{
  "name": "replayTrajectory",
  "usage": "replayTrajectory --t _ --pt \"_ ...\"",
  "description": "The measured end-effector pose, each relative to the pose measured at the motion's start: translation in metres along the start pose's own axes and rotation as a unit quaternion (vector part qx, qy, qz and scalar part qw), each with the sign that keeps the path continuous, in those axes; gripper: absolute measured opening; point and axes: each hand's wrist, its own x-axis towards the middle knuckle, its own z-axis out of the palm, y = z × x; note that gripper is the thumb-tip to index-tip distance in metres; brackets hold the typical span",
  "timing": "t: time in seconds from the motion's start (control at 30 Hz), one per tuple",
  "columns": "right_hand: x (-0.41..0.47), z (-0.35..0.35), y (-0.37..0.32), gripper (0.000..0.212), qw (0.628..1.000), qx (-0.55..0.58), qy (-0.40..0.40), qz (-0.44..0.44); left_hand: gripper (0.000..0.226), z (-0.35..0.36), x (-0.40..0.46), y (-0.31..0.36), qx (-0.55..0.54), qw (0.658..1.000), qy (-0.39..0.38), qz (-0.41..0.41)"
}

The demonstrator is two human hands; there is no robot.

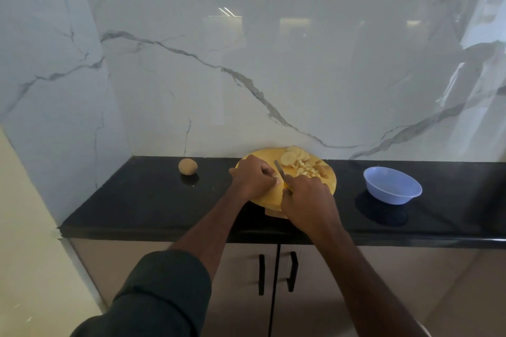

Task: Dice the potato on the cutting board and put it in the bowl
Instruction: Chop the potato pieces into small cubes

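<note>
Yellow knife handle (286,186) hidden, R hand (306,200)

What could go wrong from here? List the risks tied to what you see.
1. The left hand holds the piece right beside the knife, which the right hand grips; a slip could nick the fingers.
2. The cutting board sits on glossy black counter and might slide under pressure.
3. The bowl stands apart to the right, so diced pieces could drop on the way over.
</note>
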Motion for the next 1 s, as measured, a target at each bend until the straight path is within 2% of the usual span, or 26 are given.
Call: replayTrajectory --t 0.2,0.47,0.67,1.0 --pt "0.002 0.008 0.001 0.035 0.999 -0.031 -0.023 0.001 0.011 0.005 0.002 0.001 0.002 1.000 0.022 -0.002" --pt "-0.002 0.004 0.006 0.037 0.998 -0.039 -0.044 -0.014 0.023 0.004 0.004 0.002 0.005 1.000 0.015 0.004" --pt "-0.020 -0.007 0.013 0.037 0.997 -0.037 -0.065 -0.024 0.014 0.002 0.001 0.004 0.000 1.000 0.012 0.003" --pt "-0.028 -0.014 0.024 0.038 0.999 -0.006 -0.029 -0.013 0.012 -0.007 -0.003 0.008 -0.005 1.000 -0.023 0.002"
